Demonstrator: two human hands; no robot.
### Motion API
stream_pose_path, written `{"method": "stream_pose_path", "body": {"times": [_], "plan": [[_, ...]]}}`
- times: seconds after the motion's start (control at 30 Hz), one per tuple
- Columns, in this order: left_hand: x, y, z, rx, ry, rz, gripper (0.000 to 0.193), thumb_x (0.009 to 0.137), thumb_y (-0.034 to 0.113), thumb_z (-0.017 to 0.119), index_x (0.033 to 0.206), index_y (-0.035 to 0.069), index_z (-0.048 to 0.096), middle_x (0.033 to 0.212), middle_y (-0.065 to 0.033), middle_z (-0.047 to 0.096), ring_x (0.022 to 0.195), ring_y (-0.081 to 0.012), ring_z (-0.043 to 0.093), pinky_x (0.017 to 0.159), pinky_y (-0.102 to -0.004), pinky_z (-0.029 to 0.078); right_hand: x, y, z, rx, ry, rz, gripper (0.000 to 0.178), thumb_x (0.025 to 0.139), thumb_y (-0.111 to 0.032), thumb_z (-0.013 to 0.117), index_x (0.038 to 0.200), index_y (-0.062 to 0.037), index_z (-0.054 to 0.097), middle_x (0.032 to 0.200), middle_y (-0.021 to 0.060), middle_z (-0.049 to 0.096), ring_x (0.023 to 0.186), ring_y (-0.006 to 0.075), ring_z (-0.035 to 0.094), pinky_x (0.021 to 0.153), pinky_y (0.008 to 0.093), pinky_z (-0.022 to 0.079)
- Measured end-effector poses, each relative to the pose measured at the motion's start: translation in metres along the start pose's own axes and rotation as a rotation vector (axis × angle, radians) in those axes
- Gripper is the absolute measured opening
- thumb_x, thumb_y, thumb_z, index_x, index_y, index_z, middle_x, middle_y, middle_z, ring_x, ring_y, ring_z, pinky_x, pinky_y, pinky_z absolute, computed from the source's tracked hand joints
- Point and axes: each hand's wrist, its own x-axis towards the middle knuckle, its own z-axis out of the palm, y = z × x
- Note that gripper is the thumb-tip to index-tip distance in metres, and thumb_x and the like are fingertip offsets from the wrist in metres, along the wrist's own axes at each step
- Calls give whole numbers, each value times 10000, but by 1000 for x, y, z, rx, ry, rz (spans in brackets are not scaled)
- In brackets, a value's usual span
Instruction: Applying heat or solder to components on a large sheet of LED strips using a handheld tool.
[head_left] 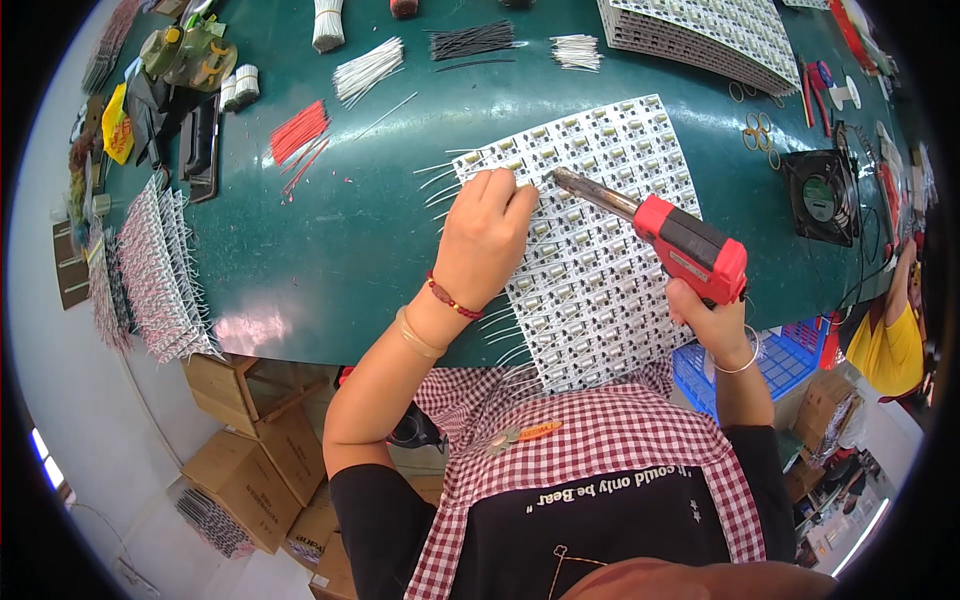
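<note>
Someone's left hand [483, 235] was bent over the upper left part of a white sheet of circuit boards [600, 290], its fingers curled inward; from where I stood, I couldn't tell whether they pinched a wire. A red bracelet [452, 297] and a pale bangle [418, 337] circled that arm. The right hand [703, 312] was wrapped around a red soldering gun [690, 245], whose metal tip [597, 193] pointed leftward over the sheet, just beside the left hand. I couldn't tell whether it touched a board.

The sheet lay aslant on the green table [350, 235], right in front of the person, its lower end reaching the checked apron [590, 425]. Thin wires [505, 335] stuck out along its left edge.

Farther back lay piles of red wires [299, 132], white wires [368, 72] and black wires [472, 40]. A thick stack of similar sheets [700, 45] stood at the far right, with rubber bands [757, 133] near it and a small black fan [820, 197] toward the table's right side.
</note>
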Motion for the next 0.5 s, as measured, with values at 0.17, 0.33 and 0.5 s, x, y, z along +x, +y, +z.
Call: {"method": "stream_pose_path", "body": {"times": [0.17,0.33,0.5], "plan": [[0,0,0,-3,10,4,175,733,-43,724,889,18,674,781,-87,457,718,-249,527,647,-362,474,1,-2,0,-91,-65,7,185,803,-126,795,936,-23,716,752,24,680,655,120,618,672,262,487],[1,1,-1,7,6,-1,168,736,-40,721,884,19,669,785,-89,461,725,-251,532,649,-364,476,-1,-1,-1,-23,-42,-3,258,813,-86,790,1042,-9,701,837,11,692,692,86,605,643,270,495],[0,0,0,23,6,7,165,739,-36,719,883,23,666,786,-88,461,728,-250,532,647,-360,475,-5,-1,-4,115,-5,82,387,830,-43,778,1191,1,647,887,-8,665,718,57,584,609,248,484]]}}
